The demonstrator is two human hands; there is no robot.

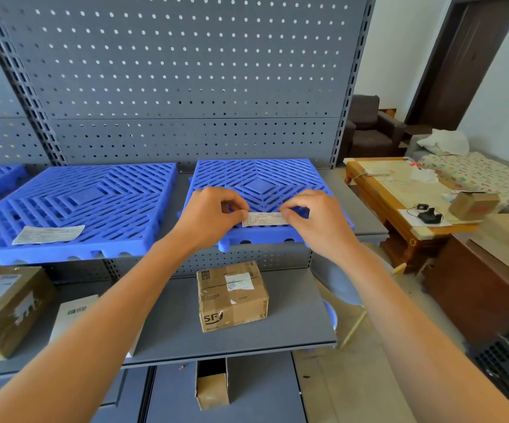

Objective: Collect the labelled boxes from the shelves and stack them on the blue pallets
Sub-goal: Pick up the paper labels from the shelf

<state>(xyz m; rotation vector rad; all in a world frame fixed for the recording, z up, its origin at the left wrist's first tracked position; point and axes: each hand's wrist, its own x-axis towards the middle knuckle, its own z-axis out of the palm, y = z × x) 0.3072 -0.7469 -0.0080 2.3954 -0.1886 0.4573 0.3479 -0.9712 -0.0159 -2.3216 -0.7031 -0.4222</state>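
On the right blue pallet point(265, 181), both hands pinch a paper label point(265, 218), left hand point(213, 213) and right hand point(315, 222) at its ends; its print is unreadable. Below, a labelled box point(232, 296) sits on the shelf point(293, 337), another box point(6, 309) cut off at left.

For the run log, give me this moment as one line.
left hand: pinches paper label | right hand: pinches label | label: over right blue pallet | SF box: on shelf below

A room in a home is serving as a makeshift parcel store: grey pegboard shelving point(186, 87) is carrying blue pallets point(79, 206) and labelled boxes point(232, 296), while an armchair point(369, 126), a bed point(476, 175) and a wooden door point(460, 62) are standing alongside
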